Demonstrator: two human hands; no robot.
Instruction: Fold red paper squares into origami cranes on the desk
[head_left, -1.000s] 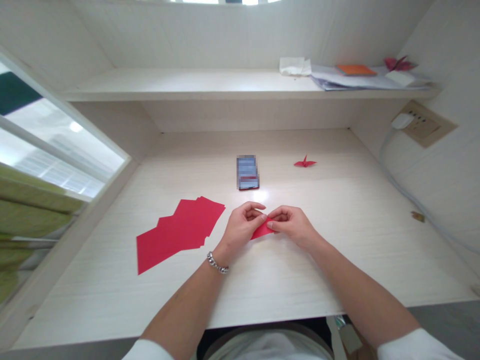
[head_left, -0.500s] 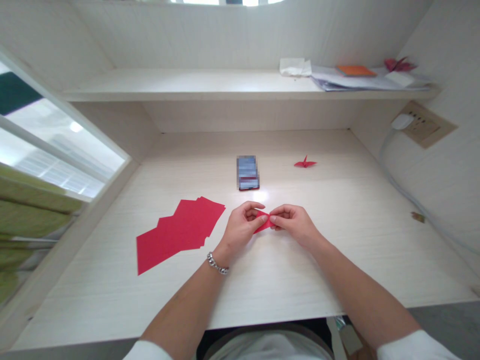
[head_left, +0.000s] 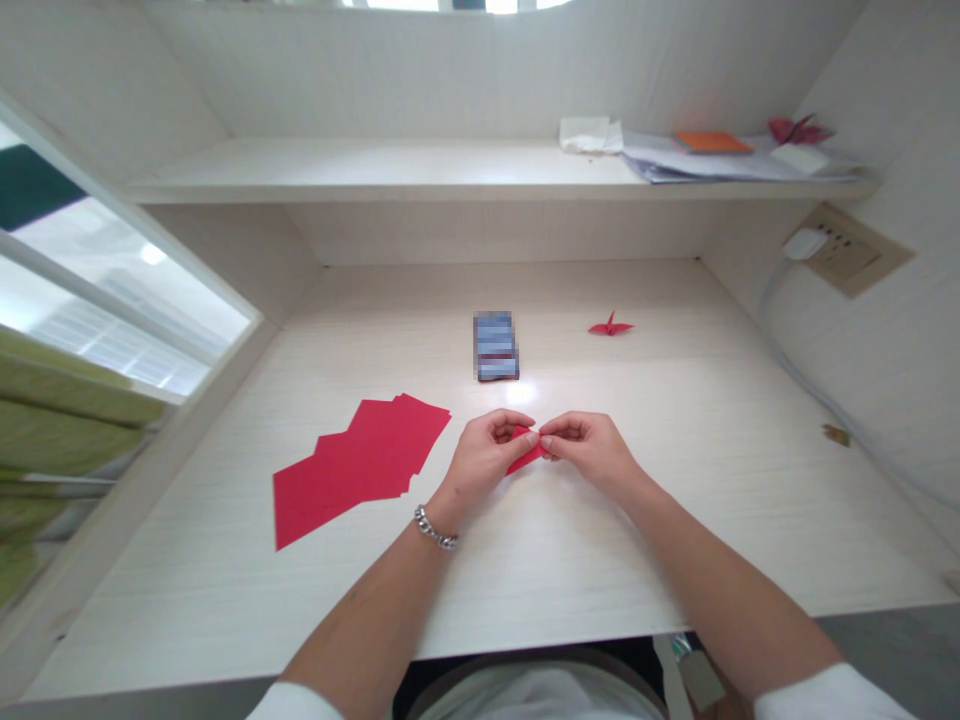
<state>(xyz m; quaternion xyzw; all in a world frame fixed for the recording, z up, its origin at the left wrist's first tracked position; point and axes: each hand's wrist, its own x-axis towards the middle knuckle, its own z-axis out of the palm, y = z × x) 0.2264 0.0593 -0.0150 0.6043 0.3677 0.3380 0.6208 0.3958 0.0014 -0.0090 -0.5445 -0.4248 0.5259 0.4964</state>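
Note:
A small folded piece of red paper [head_left: 523,460] is held between my two hands, low over the desk. My left hand [head_left: 487,450] pinches it from the left, thumb on top and fingers curled behind. From the right, my right hand [head_left: 589,445] grips its tip between thumb and forefinger. Both thumbs nearly meet on the paper, and parts of its folds are hidden by the fingers. To the left lies a fanned stack of red paper sheets [head_left: 360,450]. Beyond my right hand a finished red paper crane [head_left: 610,327] rests on the desk.
A phone [head_left: 495,345] lies ahead of my hands. Papers [head_left: 660,165], an orange packet [head_left: 712,142] and another folded red crane [head_left: 799,130] sit on the shelf [head_left: 337,165]. A white cable [head_left: 787,355] runs from the wall socket [head_left: 859,250] down the right side.
Both hands have shifted very slightly toward me, and the red paper has tilted a little, its lower left corner dropping. The other things stay where they were.

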